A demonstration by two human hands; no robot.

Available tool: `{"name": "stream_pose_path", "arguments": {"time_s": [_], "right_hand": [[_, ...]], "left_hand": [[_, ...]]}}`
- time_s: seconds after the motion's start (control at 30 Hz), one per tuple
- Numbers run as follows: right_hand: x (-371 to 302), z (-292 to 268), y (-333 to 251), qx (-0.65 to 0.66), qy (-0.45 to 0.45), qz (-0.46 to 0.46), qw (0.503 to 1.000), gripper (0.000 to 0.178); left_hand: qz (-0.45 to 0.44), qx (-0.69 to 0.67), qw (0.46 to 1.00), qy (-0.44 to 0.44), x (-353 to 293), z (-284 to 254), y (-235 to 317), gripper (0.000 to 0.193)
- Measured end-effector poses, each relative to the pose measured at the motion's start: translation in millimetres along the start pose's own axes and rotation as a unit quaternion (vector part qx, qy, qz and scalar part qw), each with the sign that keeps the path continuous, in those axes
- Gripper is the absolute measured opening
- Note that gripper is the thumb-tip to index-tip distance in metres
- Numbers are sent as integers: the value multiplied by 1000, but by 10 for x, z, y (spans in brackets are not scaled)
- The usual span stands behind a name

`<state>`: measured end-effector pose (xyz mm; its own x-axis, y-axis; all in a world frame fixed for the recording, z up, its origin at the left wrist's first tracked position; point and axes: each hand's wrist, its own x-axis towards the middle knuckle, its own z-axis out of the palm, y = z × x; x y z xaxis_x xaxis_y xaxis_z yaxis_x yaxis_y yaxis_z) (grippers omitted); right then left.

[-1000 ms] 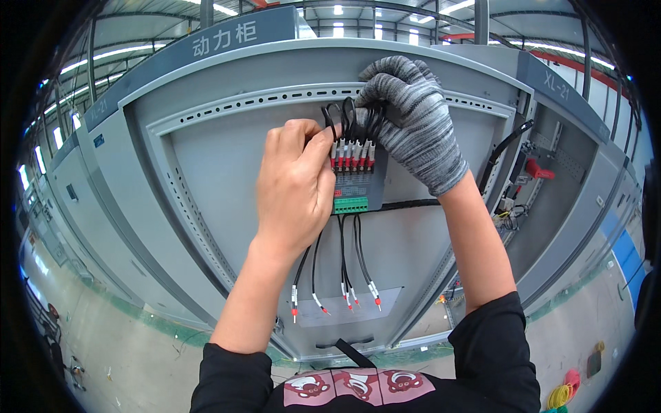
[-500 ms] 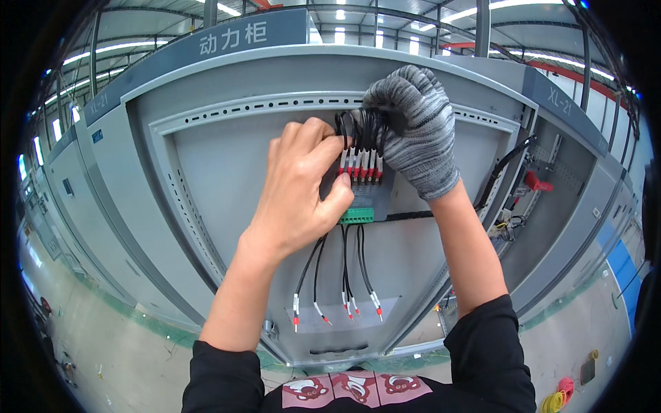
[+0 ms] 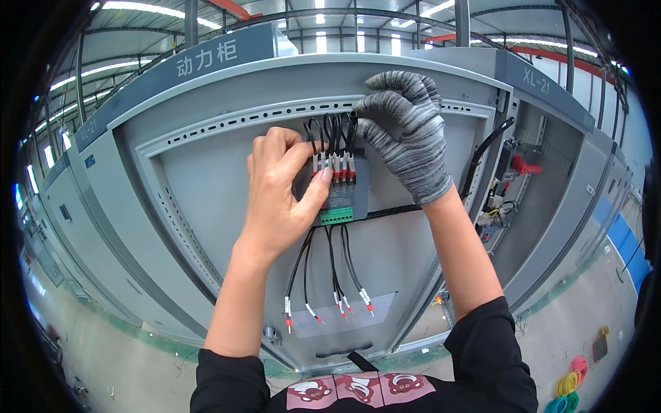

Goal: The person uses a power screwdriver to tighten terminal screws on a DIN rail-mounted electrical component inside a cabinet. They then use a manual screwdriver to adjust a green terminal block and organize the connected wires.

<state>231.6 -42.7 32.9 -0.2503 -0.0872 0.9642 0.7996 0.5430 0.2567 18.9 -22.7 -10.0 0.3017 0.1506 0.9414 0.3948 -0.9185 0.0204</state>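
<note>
A dark grey terminal module (image 3: 361, 180) with a green connector (image 3: 336, 215) is mounted on the cabinet's inner panel. Looped black wires (image 3: 335, 127) with white sleeves and red ferrules run into its upper row of terminals. My bare left hand (image 3: 279, 186) pinches a wire on the left of that row, its thumb over the sleeves; the exact grip is partly hidden. My right hand (image 3: 411, 138), in a grey striped knit glove, is beside the top of the loops. Its fingers are curved but apart, the fingertips close to the bundle.
Several loose black wires (image 3: 304, 275) with red ferrules hang below the connector. The slotted frame rail (image 3: 258, 113) runs above. A thick black cable (image 3: 482, 155) and a red-handled part (image 3: 525, 165) are at right. Yellow and pink coils (image 3: 569, 383) lie on the floor.
The view has shifted, so the module appears further left. My right hand has opened and drawn back from the wire loops, uncovering them. My left hand stays at the terminals.
</note>
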Motion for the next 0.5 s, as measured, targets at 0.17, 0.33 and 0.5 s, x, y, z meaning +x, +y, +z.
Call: {"name": "stream_pose_path", "arguments": {"time_s": [0.17,0.33,0.5], "right_hand": [[-84,75,-99,-24,13,34,999,19],[-272,61,-233,-72,77,60,993,15],[-403,95,-315,155,53,291,943,17]], "left_hand": [[12,-2,1000,5,10,37,-16,28],[33,0,999,30,-1,10,-47,27],[23,18,999,32,-45,65,-45,27]]}}
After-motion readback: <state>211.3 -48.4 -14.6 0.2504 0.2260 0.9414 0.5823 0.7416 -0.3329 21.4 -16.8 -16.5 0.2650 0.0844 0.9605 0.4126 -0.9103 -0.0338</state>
